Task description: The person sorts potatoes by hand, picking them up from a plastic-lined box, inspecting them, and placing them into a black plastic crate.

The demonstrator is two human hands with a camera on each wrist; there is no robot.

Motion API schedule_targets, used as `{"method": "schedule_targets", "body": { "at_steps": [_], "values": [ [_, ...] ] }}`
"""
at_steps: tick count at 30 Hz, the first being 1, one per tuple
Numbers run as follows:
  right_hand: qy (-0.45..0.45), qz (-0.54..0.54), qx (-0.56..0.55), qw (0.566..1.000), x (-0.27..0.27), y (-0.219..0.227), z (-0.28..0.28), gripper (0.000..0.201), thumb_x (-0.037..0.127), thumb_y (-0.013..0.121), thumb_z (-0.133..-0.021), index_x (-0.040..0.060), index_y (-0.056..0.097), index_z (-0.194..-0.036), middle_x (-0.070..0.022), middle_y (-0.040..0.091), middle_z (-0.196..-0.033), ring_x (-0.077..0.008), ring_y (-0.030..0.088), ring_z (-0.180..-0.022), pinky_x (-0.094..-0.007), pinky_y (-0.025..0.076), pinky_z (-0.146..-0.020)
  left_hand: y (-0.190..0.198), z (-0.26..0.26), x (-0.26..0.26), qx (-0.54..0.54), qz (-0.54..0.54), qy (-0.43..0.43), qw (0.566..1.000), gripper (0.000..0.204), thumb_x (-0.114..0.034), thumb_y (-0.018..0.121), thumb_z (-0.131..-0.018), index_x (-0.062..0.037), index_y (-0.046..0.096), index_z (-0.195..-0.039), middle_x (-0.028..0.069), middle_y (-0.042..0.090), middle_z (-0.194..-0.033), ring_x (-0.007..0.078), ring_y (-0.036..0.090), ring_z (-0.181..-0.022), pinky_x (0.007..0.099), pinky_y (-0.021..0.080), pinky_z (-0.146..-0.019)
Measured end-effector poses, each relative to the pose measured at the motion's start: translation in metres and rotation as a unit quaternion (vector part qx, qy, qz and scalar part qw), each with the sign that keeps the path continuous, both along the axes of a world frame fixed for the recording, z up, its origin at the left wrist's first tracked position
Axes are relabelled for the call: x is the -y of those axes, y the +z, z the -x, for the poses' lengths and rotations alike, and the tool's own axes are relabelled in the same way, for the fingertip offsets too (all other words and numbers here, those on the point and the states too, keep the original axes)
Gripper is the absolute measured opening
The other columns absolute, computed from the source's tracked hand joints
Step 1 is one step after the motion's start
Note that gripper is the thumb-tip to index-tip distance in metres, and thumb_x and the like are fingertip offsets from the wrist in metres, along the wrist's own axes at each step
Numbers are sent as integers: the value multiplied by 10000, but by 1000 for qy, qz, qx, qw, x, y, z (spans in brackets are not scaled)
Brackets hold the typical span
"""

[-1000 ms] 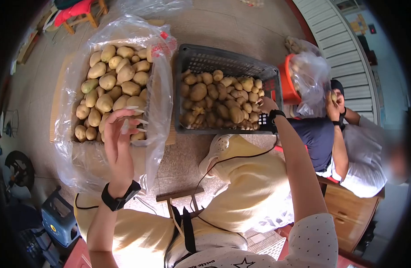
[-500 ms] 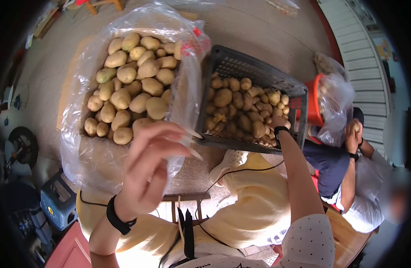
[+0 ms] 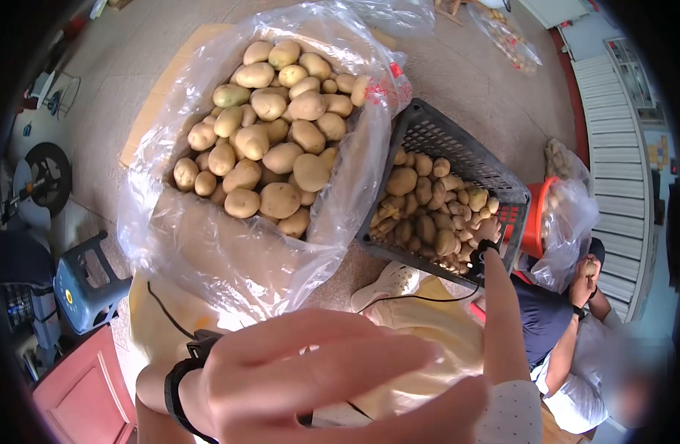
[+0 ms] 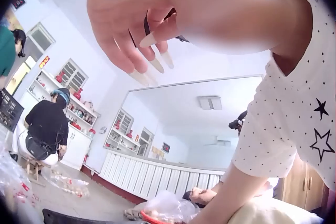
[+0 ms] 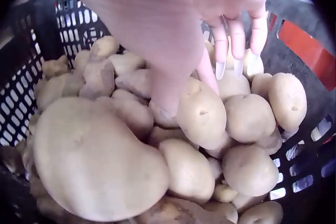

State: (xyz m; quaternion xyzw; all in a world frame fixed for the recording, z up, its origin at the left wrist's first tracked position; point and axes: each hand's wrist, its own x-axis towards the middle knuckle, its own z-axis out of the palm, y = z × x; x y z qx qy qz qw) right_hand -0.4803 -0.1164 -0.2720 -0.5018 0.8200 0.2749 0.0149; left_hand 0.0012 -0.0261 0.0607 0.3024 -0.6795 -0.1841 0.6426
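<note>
In the head view my left hand is raised close to the camera, with loosely bent fingers and nothing in them. The left wrist view shows the same hand with long pale nails hanging downward. My right hand reaches into a black plastic crate heaped with small potatoes. Seen from the right wrist, its thumb and forefinger pinch a smooth oval potato, while the other fingers stretch over the pile. A large potato fills the near left there.
Left of the crate stands a plastic-lined cardboard box of larger potatoes. A red bucket with a plastic bag is at the right, beside a seated person. A blue stool stands at the left.
My left hand has lifted from over the box toward the camera. The right hand stays in the crate. The head view has turned, so box and crate appear farther right and tilted.
</note>
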Motion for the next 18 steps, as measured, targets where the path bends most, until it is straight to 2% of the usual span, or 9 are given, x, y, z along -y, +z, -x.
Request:
{"method": "schedule_targets", "body": {
  "at_steps": [1,3,4,6,7,9,13,15,18],
  "values": [
    [36,46,30,998,1,15,-7,511,486,746,-687,72,654,-972,-134,464,-1221,-335,457,-1146,-441,453,-905,-5,7,0,-95,92,77,988,262,4,647,-467,-28,641,-727,78,652,-835,213,581,-632,310,461,-506],
    [125,144,95,977,1,43,-23,412,424,753,-697,36,667,-803,-157,542,-1086,-353,527,-1004,-424,471,-849,0,9,-10,-86,84,89,989,257,5,642,-479,-26,641,-734,81,652,-839,215,582,-638,311,463,-513],
    [130,140,94,977,3,55,-30,412,424,753,-697,36,667,-803,-157,542,-1086,-353,527,-1004,-424,471,-849,4,12,-17,-79,79,93,989,252,6,636,-490,-25,640,-740,84,651,-842,217,584,-645,313,465,-521],
    [188,106,205,955,13,83,-45,443,393,781,-679,20,662,-885,-157,600,-1001,-326,531,-1023,-445,441,-874,7,-5,-30,-69,73,94,990,243,8,626,-513,-22,638,-753,90,651,-849,221,587,-658,315,469,-535],
    [190,104,202,955,13,101,-61,443,393,781,-679,20,662,-885,-157,600,-1001,-326,531,-1023,-445,441,-874,10,4,-21,-65,71,94,991,238,9,621,-524,-21,638,-760,93,650,-853,223,588,-664,317,471,-543],
    [257,237,353,868,3,138,-114,352,330,800,-694,14,668,-779,-129,627,-923,-281,575,-959,-407,460,-830,13,-11,-42,-52,66,90,992,229,11,610,-546,-18,636,-773,99,649,-860,227,591,-677,320,474,-557],
    [187,260,452,833,-19,205,-211,329,311,796,-727,16,673,-805,-110,623,-969,-220,604,-916,-336,482,-795,17,-52,-69,-19,64,80,995,213,14,589,-592,-13,633,-798,111,647,-873,234,597,-703,326,482,-586],
    [150,247,567,771,-28,218,-236,355,302,793,-745,6,674,-900,-86,624,-1021,-161,606,-921,-282,485,-780,18,-71,-81,-5,62,73,995,206,16,579,-614,-10,631,-811,117,647,-880,238,600,-717,329,485,-601],
    [121,225,590,766,-39,228,-261,399,314,792,-747,-14,670,-939,-85,614,-1098,-150,613,-901,-284,483,-807,19,-86,-94,13,57,73,996,196,19,563,-648,-6,629,-831,125,645,-891,244,605,-736,333,491,-623]
  ]
}}
